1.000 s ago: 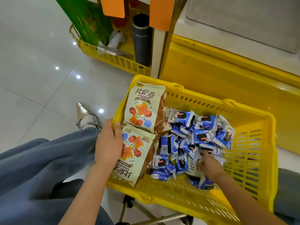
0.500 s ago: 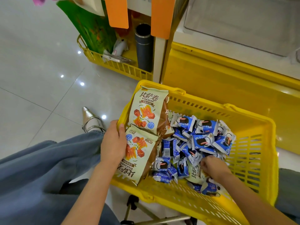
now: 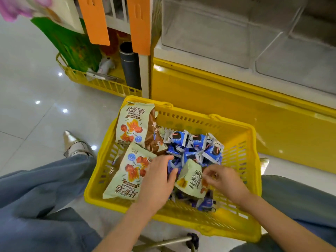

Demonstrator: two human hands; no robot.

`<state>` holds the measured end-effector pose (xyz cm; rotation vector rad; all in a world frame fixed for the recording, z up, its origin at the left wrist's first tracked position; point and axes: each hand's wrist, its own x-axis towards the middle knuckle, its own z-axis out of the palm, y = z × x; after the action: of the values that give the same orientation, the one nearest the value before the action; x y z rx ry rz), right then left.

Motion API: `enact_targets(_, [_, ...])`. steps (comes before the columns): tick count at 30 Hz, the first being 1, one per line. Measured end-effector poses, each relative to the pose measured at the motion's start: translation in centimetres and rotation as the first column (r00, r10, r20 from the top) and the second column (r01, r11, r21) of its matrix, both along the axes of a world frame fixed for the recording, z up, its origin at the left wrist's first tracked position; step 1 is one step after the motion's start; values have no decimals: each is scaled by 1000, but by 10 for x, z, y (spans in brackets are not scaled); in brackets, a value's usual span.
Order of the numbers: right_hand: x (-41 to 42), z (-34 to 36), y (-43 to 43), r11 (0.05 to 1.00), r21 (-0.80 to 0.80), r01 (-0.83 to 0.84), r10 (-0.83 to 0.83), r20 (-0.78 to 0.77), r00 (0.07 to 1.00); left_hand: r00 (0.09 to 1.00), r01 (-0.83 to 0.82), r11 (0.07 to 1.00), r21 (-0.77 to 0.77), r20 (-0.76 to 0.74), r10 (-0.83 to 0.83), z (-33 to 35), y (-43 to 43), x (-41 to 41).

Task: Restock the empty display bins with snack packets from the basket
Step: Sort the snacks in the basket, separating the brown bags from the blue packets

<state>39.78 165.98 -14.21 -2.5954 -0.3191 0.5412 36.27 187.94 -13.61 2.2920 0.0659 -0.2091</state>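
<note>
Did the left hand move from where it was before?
Yes. The left hand went right, away from the left rim of the yellow basket, toward the blue packets in its middle.

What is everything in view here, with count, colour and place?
shopping basket: one, yellow, before the person.
Bisajuan snack bags: two, pale green, basket's left side.
third Bisajuan bag: one, pale green, tilted among the packets.
small packets: many, blue-and-white, piled in the basket.
display bins: several, clear, empty, upper right.
display base: one, yellow, under the bins.
hanging tags: two, orange, top.
second basket: one, yellow, floor, far left.
tube: one, dark, beside the shelf post.
jeans legs: two, blue, either side of the basket.
left hand: open, over the nearer bag.
right hand: pinches the third Bisajuan bag.
</note>
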Motion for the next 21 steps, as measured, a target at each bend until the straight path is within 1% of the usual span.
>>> enact_targets(2, [0, 13, 8, 989, 122, 88, -91, 14, 996, 999, 35, 999, -15, -39, -36, -1, -12, -2])
enact_targets(4, [-1, 25, 15, 955, 248, 161, -170, 14, 985, 998, 14, 1000, -11, -65, -15, 2, -14, 1])
enact_targets(5, [0, 28, 20, 933, 306, 191, -202, 4, 979, 996, -5, 999, -54, -86, 0, 4, -12, 3])
enact_targets(6, [0, 32, 23, 904, 363, 224, -235, -15, 972, 994, -15, 991, -130, -112, 0, 7, -10, 6])
enact_targets(8, [1, 41, 28, 843, 464, 273, -272, -70, 960, 988, -51, 948, -314, -156, 2, 16, -6, 9])
enact_targets(10, [2, 50, 32, 800, 531, 279, -248, -131, 960, 986, -134, 883, -450, -153, 72, 24, -1, 12])
enact_targets(13, [7, 61, 39, 789, 558, 258, -207, -154, 966, 979, -202, 815, -544, -110, 170, 39, 13, 18])
enact_targets(15, [11, 67, 44, 787, 545, 290, -177, -252, 951, 982, -183, 800, -571, -73, 172, 50, 24, 21])
enact_targets(17, [12, 74, 54, 805, 515, 294, -104, -366, 925, 992, -120, 814, -569, -29, 125, 61, 36, 23])
enact_targets(19, [10, 77, 66, 792, 536, 293, -32, -444, 896, 996, -72, 839, -540, 11, 93, 68, 47, 23])
enact_targets(21, [7, 74, 80, 775, 540, 328, -37, -480, 876, 996, -72, 858, -508, 12, 91, 68, 58, 21])
